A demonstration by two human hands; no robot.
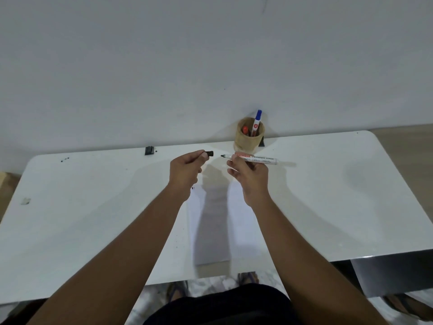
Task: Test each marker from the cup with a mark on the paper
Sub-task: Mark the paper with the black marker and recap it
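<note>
Right hand [248, 174] gripping uncapped black marker [254, 159] above paper [241, 221]; left hand [187, 167] pinching its cap [209, 153]. Cup [248, 140], holding two markers, waiting on tabletop [328, 195]. Faint marks showing; most testing seemingly remaining.

The paper [210, 221] is partly covered by both forearms and darkened by their shadow, so its upper edge cannot be traced. Small dark marks [193, 188] beside the left wrist are too tiny to read as strokes. The cup [249, 137] hides the lower ends of the orange marker [245, 130] and the blue-capped marker [256, 121]. Small print on the marker [255, 159] in the right hand [250, 174] is unreadable. The worktop [93, 195] runs past the left edge.
</note>
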